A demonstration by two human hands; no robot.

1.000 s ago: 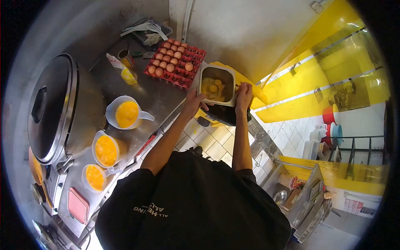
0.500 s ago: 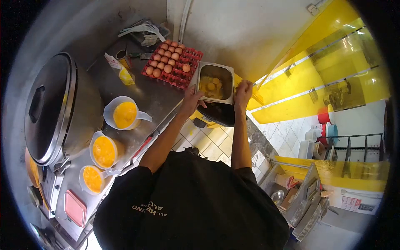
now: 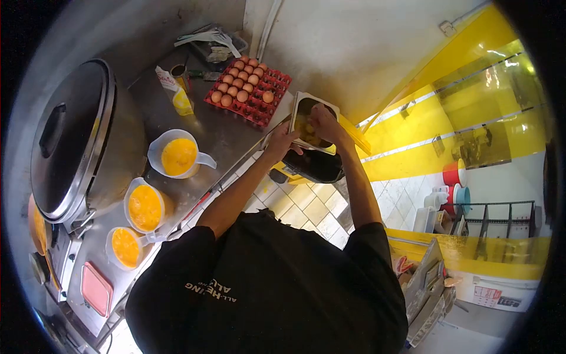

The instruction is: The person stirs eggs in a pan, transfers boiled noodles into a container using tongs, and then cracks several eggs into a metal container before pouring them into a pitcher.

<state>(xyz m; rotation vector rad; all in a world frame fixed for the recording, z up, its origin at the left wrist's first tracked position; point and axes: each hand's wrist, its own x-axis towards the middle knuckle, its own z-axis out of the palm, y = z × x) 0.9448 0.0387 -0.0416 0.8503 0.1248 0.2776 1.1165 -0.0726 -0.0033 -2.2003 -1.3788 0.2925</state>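
Steel desk (image 3: pixel 218 133) ran along the left of the yellow-walled kitchen, carrying a red egg tray (image 3: pixel 276 82) at its far end and jugs of beaten egg (image 3: pixel 178 156) nearer. Just right of the tray, above a black bin (image 3: pixel 315 166), was the steel pan (image 3: pixel 302 109) of yolks. Its near rim was clasped by the left hand (image 3: pixel 282 143); the right hand (image 3: pixel 323 121) reached inside, fingers curled, whether grasping anything I cannot tell
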